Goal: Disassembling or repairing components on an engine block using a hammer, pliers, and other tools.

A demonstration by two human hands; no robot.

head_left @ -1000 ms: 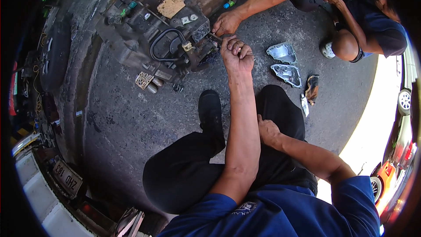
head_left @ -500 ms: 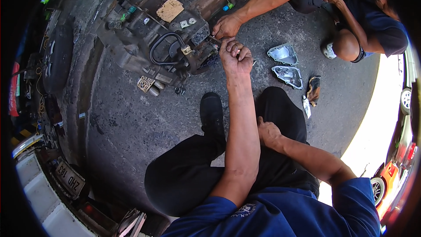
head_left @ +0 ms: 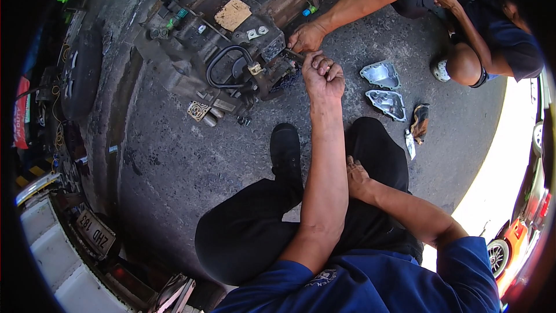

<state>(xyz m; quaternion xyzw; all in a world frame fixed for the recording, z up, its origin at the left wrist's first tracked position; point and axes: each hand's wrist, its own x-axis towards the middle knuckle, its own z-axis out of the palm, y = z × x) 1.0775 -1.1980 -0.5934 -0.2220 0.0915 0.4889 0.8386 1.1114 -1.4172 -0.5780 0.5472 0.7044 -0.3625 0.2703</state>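
My left hand (head_left: 323,75) is a closed fist, knuckles up, at the end of my outstretched arm. It grips the end of a dark bar (head_left: 294,55) that reaches toward the side of a large, grimy gearbox (head_left: 174,61); the bar's far end cannot be made out. Just beyond my fist, a co-worker's hand (head_left: 307,37) touches the gearbox's edge. A curved black hose (head_left: 212,69) arches over the housing, left of my fist. My right hand (head_left: 359,178) lies against my right thigh with its fingers stretched out, holding nothing.
Two silver metal covers (head_left: 379,74) lie on the concrete floor to the right. Near them are a brown crumpled piece (head_left: 420,123) and a white tube (head_left: 410,144). A small channelled metal block (head_left: 198,110) sits below the gearbox. Another person (head_left: 492,52) crouches at upper right.
The whole view has shifted slightly, so things appear a little farther right. My left fist stays on the bar by the gearbox, and my right hand still rests on my thigh.
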